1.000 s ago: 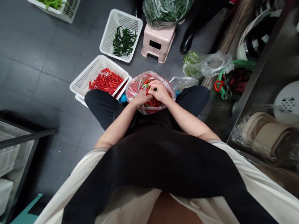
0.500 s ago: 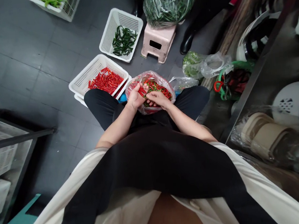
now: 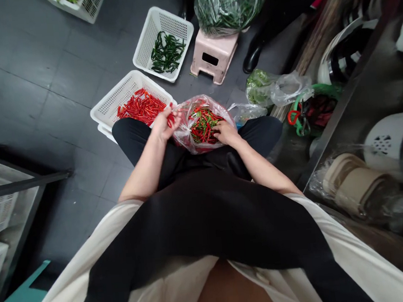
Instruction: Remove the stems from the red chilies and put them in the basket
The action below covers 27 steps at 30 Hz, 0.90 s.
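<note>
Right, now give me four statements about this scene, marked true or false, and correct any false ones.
1. The left hand holds slim red chillies. True.
2. A pale pink plastic stool carries a bulging clear plastic bag of green produce. True.
3. The right hand rests on that stool. False: it is at the green-stemmed red chillies inside an open clear plastic bag.
4. The dark green chillies lie in the open bag. False: they lie in a white perforated plastic basket.

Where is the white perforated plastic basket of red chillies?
In the head view, the red-chilli basket sits left of centre, beyond the dark-trousered left knee, below and left of the white plastic basket of green chillies.
</note>
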Motion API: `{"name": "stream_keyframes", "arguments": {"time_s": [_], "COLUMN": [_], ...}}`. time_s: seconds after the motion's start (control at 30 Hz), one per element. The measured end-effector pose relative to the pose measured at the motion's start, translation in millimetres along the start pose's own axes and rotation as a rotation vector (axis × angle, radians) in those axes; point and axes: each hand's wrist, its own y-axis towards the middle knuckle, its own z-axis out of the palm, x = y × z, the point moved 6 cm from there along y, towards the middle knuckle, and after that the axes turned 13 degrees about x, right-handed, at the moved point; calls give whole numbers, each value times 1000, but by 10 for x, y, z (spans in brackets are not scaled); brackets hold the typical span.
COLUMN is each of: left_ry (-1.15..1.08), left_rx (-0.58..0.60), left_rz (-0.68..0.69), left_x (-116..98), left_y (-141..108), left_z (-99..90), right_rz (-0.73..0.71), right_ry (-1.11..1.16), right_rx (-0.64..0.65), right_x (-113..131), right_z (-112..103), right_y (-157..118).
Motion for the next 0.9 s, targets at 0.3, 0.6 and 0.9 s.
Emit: {"name": "stream_keyframes", "arguments": {"time_s": [0.3, 0.6, 0.9], "left_ry": [1074, 906, 631], "left_rx": [-716, 212, 454], "left_rz": [188, 253, -50], "left_x": [-1490, -242, 772], "left_y": [-146, -113, -132], "left_z": [-1334, 130, 831], "right_rz": [-74, -78, -125], "right_ry": [-291, -466, 597], "right_rx": [41, 23, 21], "right_x": [151, 144, -1], "right_z": [24, 91, -41], "right_y": [118, 128, 79]}}
